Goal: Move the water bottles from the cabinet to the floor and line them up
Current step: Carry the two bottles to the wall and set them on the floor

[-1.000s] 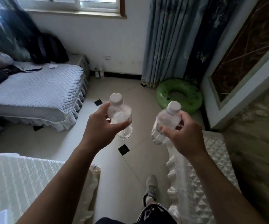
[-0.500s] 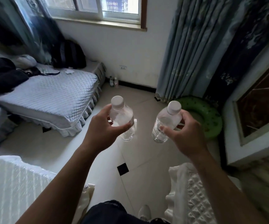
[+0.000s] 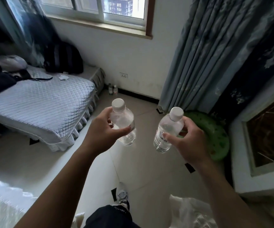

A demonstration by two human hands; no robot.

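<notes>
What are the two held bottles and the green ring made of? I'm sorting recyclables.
Left bottle and right bottle: likely clear glossy plastic, see-through walls, opaque white caps. Green ring: apparently shiny inflatable vinyl, rounded and puffy.

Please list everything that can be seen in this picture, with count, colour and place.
water bottles: 2 held, clear, white caps, one per hand
small bottles: 2, by the wall, on the floor
bed: 1, grey quilted, left
backpack: 1, black, on bed
swim ring: 1, green, floor right
curtain: grey-blue, right
window: 1, top
wall socket: 1, white
shoe: 1, grey, bottom
left hand: holds a bottle
right hand: holds a bottle
</notes>
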